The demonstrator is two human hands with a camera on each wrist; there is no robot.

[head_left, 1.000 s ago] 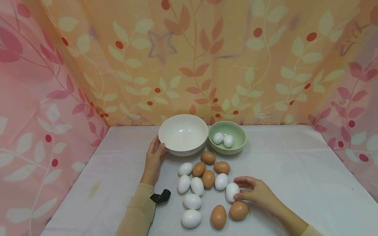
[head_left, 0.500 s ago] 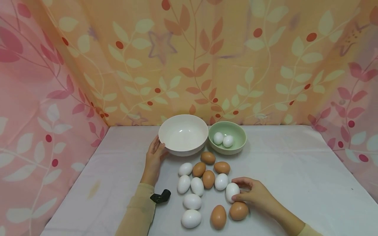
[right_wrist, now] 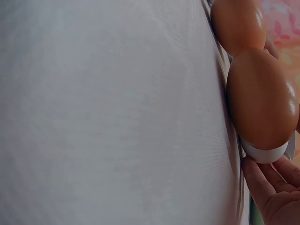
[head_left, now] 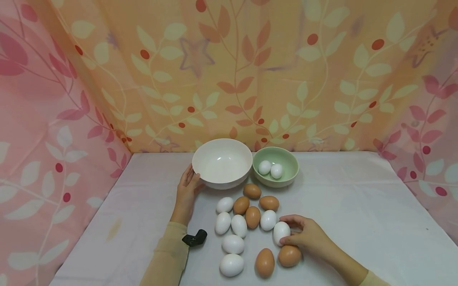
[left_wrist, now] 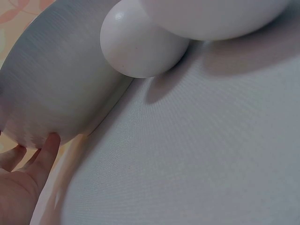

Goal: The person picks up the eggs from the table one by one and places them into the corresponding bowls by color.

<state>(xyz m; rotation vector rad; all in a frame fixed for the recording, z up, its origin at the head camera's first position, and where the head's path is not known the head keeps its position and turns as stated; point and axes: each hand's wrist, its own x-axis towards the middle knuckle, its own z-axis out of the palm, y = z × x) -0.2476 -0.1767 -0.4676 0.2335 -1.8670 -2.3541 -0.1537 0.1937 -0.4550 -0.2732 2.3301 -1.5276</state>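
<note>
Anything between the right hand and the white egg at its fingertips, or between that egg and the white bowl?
Nothing visible separates the right hand from the white egg it pinches. Toward the white bowl, a neighbouring white egg and then brown eggs crowd the low, straight path; lifting over them would probably avoid these.

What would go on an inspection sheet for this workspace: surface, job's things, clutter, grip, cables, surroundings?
Surface: white cloth with a yellowish stain toward the left.
Job's things: seven white eggs and six brown eggs on the cloth; white bowl, nothing seen inside; green bowl holding two more white ones.
Clutter: nothing seen apart from a black device at the left sleeve.
Grip: left hand touches the white bowl's outer side; right hand pinches a white egg.
Cables: nothing seen.
Surroundings: patterned fabric behind and at both sides.
</note>
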